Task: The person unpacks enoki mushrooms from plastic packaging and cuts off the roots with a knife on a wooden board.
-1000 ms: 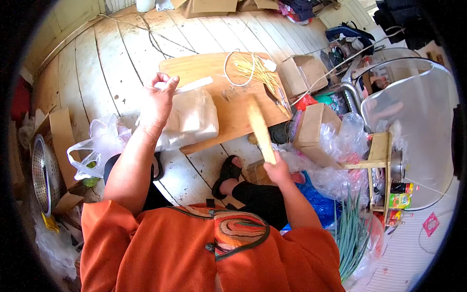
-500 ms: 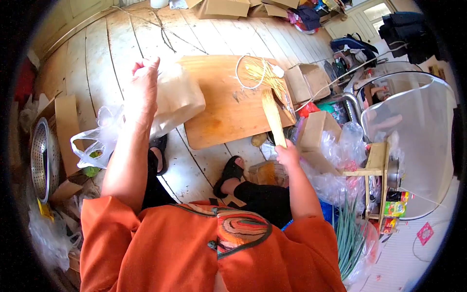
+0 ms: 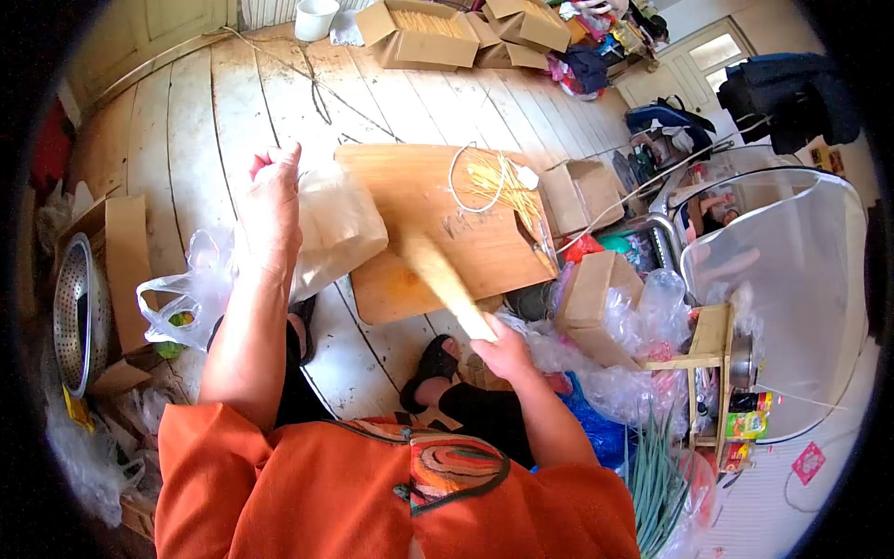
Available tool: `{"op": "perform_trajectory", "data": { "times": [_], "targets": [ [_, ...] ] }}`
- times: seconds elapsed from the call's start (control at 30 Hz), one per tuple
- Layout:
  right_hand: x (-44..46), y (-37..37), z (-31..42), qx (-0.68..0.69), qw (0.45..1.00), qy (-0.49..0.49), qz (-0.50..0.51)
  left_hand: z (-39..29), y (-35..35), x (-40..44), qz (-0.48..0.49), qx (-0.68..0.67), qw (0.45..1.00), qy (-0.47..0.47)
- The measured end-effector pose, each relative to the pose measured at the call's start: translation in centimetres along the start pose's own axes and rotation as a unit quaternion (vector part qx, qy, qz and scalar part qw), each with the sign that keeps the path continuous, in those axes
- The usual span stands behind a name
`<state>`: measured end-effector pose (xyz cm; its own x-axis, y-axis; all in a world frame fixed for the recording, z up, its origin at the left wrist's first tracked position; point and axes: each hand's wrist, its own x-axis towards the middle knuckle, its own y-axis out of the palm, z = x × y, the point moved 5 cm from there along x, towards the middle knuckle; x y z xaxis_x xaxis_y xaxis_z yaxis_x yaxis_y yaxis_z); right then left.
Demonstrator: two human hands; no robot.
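Observation:
My right hand (image 3: 503, 347) is wrapped round the lower end of a pale wooden stick or bat (image 3: 441, 279), whose blurred upper end is over the wooden board (image 3: 410, 186). My left hand (image 3: 273, 200) is raised with fingers closed beside a whitish, plastic-covered bundle (image 3: 335, 224); what it grips, if anything, is hidden. The bundle lies at the board's left edge. Thin yellow sticks (image 3: 498, 180), a white cord loop (image 3: 453, 177) and a knife-like tool (image 3: 543, 255) lie at the board's right side.
A metal colander (image 3: 73, 317) and a plastic bag (image 3: 191, 289) are at the left. Cardboard boxes (image 3: 424, 47) stand at the back. At the right are a carton (image 3: 596, 298), green onions (image 3: 656, 480), a small wooden stand (image 3: 712, 335) and a mesh cover (image 3: 782, 289).
The stick has swung left over the board with my right hand. My left hand has moved left, and the white strip seen by it earlier no longer shows. The bundle has shifted left.

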<state>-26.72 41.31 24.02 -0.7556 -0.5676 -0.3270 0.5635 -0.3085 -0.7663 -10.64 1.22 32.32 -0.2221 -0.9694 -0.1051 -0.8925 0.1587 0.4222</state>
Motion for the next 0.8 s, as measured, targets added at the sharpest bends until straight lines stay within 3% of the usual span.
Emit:
{"op": "perform_trajectory", "data": {
  "times": [0.1,0.17,0.23,0.37,0.5,0.57,0.7,0.8],
  "targets": [
    [1.4,0.9,0.9,0.079,0.997,0.006,-0.006,-0.4,0.0,0.0,0.003,-0.006,1.000,0.003],
    [3.3,0.4,2.0,0.175,0.977,0.122,-0.011,-0.6,-0.1,-0.1,-0.003,-0.007,1.000,0.007],
    [5.8,2.3,1.2,0.209,0.968,0.136,-0.014,-0.7,0.0,-0.2,-0.009,0.013,1.000,0.013],
    [6.4,5.5,6.7,0.246,0.954,0.102,0.135,-0.4,0.0,0.2,0.003,-0.001,1.000,0.022],
    [10.1,4.0,4.9,0.432,0.894,0.118,0.032,-0.7,-0.5,0.2,0.000,0.022,0.999,0.026],
    [12.3,3.2,4.9,0.367,0.918,0.147,-0.011,-0.8,-0.6,0.3,0.002,0.023,0.999,0.036],
    [15.2,4.2,8.7,0.398,0.900,0.179,0.019,-1.0,-0.6,0.1,0.002,0.042,0.999,0.032],
    [14.6,5.6,12.6,0.299,0.932,0.138,0.150,-1.3,-0.6,0.0,-0.005,0.042,0.999,0.022]
  ]
}}
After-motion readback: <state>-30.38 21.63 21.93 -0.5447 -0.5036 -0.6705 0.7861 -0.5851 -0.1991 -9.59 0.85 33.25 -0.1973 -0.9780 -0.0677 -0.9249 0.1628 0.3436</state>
